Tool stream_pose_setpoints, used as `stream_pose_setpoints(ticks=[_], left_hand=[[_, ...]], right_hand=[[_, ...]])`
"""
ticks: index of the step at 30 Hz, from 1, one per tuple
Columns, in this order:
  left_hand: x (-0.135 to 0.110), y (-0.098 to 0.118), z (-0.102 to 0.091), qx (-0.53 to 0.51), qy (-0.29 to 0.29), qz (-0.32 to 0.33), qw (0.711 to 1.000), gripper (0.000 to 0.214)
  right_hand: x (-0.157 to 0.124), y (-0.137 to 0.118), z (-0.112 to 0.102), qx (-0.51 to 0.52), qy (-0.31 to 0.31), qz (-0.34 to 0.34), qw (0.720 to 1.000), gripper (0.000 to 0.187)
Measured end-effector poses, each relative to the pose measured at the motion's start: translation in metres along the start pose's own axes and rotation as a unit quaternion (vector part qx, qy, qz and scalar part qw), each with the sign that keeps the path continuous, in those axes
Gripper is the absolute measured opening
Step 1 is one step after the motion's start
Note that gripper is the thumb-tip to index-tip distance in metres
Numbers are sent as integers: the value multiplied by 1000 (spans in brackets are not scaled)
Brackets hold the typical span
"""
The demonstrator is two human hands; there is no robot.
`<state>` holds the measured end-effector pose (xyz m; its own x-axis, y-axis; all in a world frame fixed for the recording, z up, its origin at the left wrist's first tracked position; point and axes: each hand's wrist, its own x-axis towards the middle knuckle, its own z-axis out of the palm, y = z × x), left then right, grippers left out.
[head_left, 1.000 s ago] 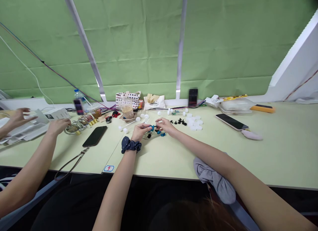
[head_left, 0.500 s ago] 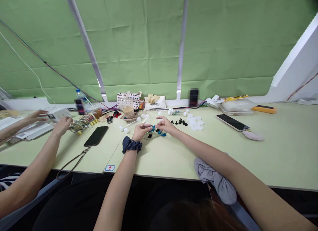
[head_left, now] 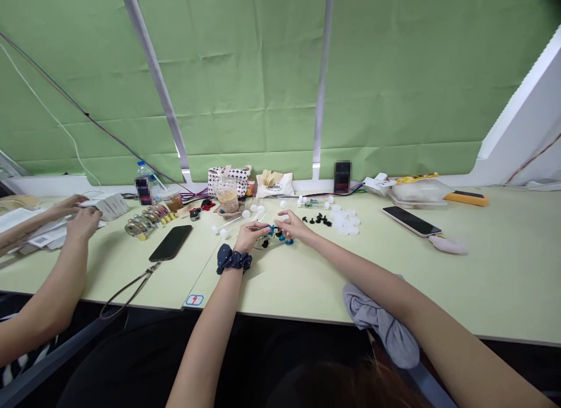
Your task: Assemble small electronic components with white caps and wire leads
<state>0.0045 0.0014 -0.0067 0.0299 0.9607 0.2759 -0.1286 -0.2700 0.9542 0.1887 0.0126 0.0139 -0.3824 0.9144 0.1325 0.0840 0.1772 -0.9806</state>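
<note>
Above the pale table, my left hand [head_left: 249, 237], with a dark dotted scrunchie [head_left: 232, 259] at its wrist, pinches a small blue part [head_left: 271, 229]. Fingertips of my right hand [head_left: 295, 227] are drawn together close to that part; what they hold is too small to make out. Below the hands lie more blue pieces [head_left: 287, 241] and a black piece [head_left: 265, 244], partly hidden by the fingers. Small black parts [head_left: 323, 219] are scattered just right of my right hand, beside a cluster of white round caps [head_left: 346, 221].
Clear tubes with white ends [head_left: 313, 203] lie behind. A drink cup [head_left: 227, 196] and bags stand at the back. Phones lie left [head_left: 170, 243] and right [head_left: 411, 221]. At far left, a co-worker's hands [head_left: 83, 224] handle a white box [head_left: 109, 206].
My hands stay almost in place around the blue part, with slight finger movement. The co-worker's nearer hand has moved left onto the white box. The view has shifted slightly.
</note>
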Motion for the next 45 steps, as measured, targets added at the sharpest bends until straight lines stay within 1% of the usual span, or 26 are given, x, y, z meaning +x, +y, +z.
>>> stream_pose_setpoints(ticks=[1, 3, 5, 7, 8, 10, 12, 14, 17, 19, 21, 23, 24, 26, 28, 29, 31, 33, 34, 37, 38, 39, 41, 42, 43, 45], left_hand=[[0, 0, 0, 2, -1, 1, 1000, 35], [-1, 1, 0, 9, -6, 0, 1000, 36], [-1, 1, 1, 15, -10, -4, 1000, 36], [-1, 1, 0, 14, -6, -4, 1000, 36], [0, 1, 0, 12, -4, -3, 1000, 36], [0, 0, -1, 9, -3, -1, 1000, 36], [1, -1, -2, 4, -5, -2, 1000, 36], [1, -2, -2, 1, -9, -5, 1000, 35], [1, -2, -2, -3, -6, -5, 1000, 35], [1, -3, -2, -1, -7, -4, 1000, 35], [1, -3, -3, 3, -12, -5, 1000, 34], [1, -3, -3, 7, -19, -5, 1000, 34], [1, -3, -2, 8, -19, -5, 1000, 34], [0, -2, -2, 6, -13, -3, 1000, 33], [0, -2, -1, -1, -12, -5, 1000, 33], [0, -2, -1, -5, -12, -6, 1000, 33], [0, -2, -1, -5, -15, -8, 1000, 34], [0, -3, -1, -1, -14, -10, 1000, 35], [0, -3, -1, 0, -12, -10, 1000, 35], [1, -3, -2, -1, -7, -13, 1000, 35], [1, -3, -2, -1, -7, -14, 1000, 35], [1, -3, -2, 1, -8, -14, 1000, 35], [1, -2, -1, 8, -8, -14, 1000, 35], [1, -2, -1, 11, -6, -13, 1000, 36], [1, -2, -1, 13, -5, -12, 1000, 36], [1, -3, -1, 10, -5, -12, 1000, 36]], right_hand=[[0, 0, 0, 7, -9, -10, 1000, 41], [0, 1, 0, 12, -21, -12, 1000, 36], [0, 1, 1, 5, -3, 2, 1000, 32], [0, 0, 1, 5, 22, -8, 1000, 33], [0, 0, 1, 11, 23, -19, 999, 35], [0, 1, 0, 23, 4, -26, 999, 41], [0, 2, 0, 26, -14, -5, 1000, 36], [0, 2, 0, 16, -4, 14, 1000, 29], [-1, 2, 0, 24, 12, -18, 999, 36], [-2, 1, 0, 38, -7, -41, 998, 45], [-2, 1, 0, 36, -26, -26, 999, 40], [-1, 1, 0, 21, -22, 13, 999, 30], [-1, 1, 0, 15, -13, 24, 1000, 29], [-1, 1, -1, 12, 1, 7, 1000, 34], [-2, 0, -2, 17, -6, -30, 999, 44], [-2, 0, -2, 18, -14, -37, 999, 45], [-3, 0, -2, 13, -23, -16, 1000, 36], [-3, 0, -3, 1, -11, 12, 1000, 32], [-3, 0, -3, -4, -4, 9, 1000, 35], [-2, 0, -3, -9, -4, -46, 999, 51], [-2, 0, -3, -9, -7, -53, 999, 51], [-2, 0, -2, -10, -11, -46, 999, 45], [-2, 0, -2, -13, -6, -11, 1000, 32], [-2, 0, -2, -15, 1, 1, 1000, 30], [-2, 0, -2, -17, 6, -1, 1000, 31], [-3, 0, -2, -13, 1, -28, 1000, 42]])
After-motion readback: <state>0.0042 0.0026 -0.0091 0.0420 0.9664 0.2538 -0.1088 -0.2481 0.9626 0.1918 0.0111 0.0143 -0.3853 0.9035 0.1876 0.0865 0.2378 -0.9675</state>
